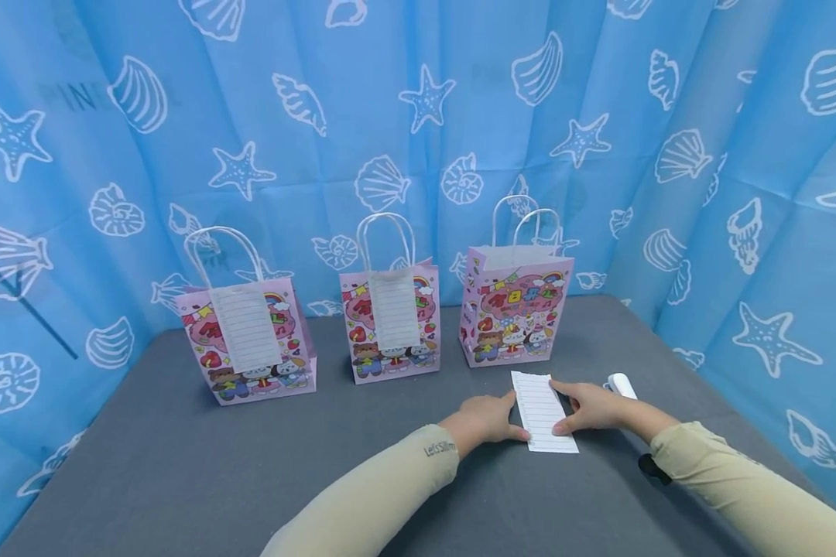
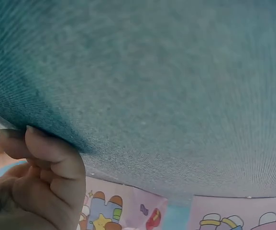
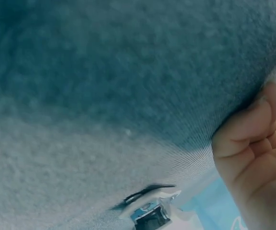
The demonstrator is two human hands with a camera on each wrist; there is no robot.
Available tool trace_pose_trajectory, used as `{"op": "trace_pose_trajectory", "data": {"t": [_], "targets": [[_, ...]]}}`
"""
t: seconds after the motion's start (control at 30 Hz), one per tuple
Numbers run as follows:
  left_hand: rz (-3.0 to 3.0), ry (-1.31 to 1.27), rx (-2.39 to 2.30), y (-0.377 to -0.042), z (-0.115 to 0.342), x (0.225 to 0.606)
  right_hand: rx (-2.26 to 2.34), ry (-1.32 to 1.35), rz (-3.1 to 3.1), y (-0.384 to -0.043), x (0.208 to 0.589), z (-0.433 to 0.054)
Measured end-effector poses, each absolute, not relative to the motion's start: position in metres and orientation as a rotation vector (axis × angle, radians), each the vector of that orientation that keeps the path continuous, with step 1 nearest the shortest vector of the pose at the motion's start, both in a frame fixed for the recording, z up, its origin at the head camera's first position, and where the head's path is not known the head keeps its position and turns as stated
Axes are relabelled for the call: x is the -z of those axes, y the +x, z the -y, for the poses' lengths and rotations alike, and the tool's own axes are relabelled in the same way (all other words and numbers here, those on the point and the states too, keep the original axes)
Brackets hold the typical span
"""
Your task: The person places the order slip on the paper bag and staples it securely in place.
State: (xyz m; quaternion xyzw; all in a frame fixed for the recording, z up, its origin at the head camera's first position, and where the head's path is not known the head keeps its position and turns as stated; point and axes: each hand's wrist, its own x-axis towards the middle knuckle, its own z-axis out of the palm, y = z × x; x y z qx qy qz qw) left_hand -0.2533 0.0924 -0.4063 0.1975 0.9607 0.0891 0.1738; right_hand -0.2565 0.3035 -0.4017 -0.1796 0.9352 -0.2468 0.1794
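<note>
A white lined paper slip (image 1: pixel 542 410) lies on the grey table in front of the right-hand bag. My left hand (image 1: pixel 484 418) touches its left edge, thumb and forefinger spread apart. On the opposite edge, the thumb and forefinger of my right hand (image 1: pixel 594 406) rest on the slip. The pink cartoon bag (image 1: pixel 522 309) behind it stands upright with a bare front. Similar lined slips cover part of the fronts of the middle bag (image 1: pixel 428 340) and the left bag (image 1: pixel 205 333). Both wrist views show mostly tabletop and curled fingers (image 2: pixel 51 148) near it.
A white rounded object (image 1: pixel 621 385) lies beyond my right wrist, partly hidden. Beside my right sleeve is a small black item (image 1: pixel 653 469); its kind is unclear. A blue curtain (image 1: pixel 425 155) with seashell prints hangs around the back and sides of the table (image 1: pixel 202 480).
</note>
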Motion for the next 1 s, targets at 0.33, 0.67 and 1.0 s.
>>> {"op": "trace_pose_trajectory", "data": {"t": [0.33,0.67,1.0], "targets": [[-2.767,0.574,-0.159,-0.252,-0.098,0.409,0.651,-0.506,-2.69,-0.251,0.4,-0.299],[-2.644,0.586,-0.792,-0.257,-0.094,0.403,0.717,-0.564,-2.683,-0.247,0.4,-0.295],[-2.56,0.532,-1.105,-0.254,-0.089,0.391,1.076,-0.284,-2.571,-0.236,0.378,-0.287]]}}
